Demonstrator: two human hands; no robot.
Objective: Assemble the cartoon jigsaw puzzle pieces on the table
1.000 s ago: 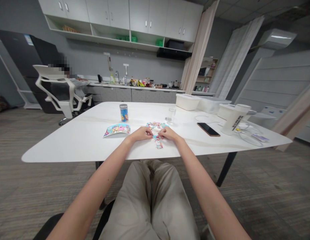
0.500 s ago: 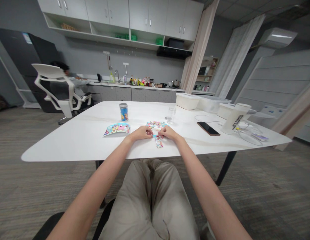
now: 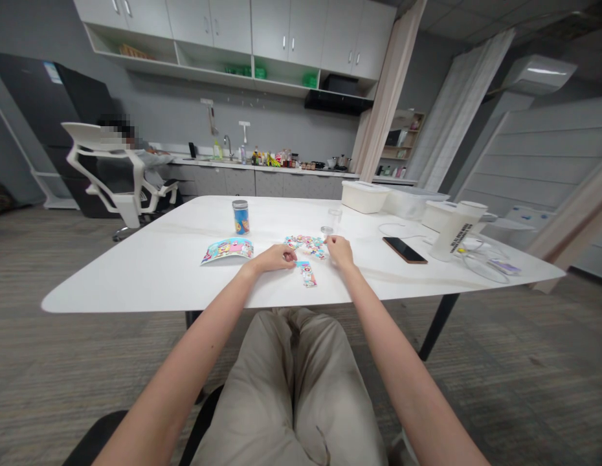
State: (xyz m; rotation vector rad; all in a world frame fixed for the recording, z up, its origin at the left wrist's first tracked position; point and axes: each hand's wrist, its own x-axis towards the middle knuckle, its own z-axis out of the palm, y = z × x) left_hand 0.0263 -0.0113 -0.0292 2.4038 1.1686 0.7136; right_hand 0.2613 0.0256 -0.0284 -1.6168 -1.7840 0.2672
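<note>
Left hand (image 3: 276,257) curled — jar (image 3: 241,220) capped.

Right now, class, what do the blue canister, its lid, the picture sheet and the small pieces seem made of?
Blue canister: perhaps plastic or card, smooth, with bright printing.
Lid: probably metal, from its silvery-grey sheen.
Picture sheet: likely smooth paper or thin card, since it bows.
Small pieces: perhaps printed card, going by their bright, patchy colours; too small to tell the finish.
</note>
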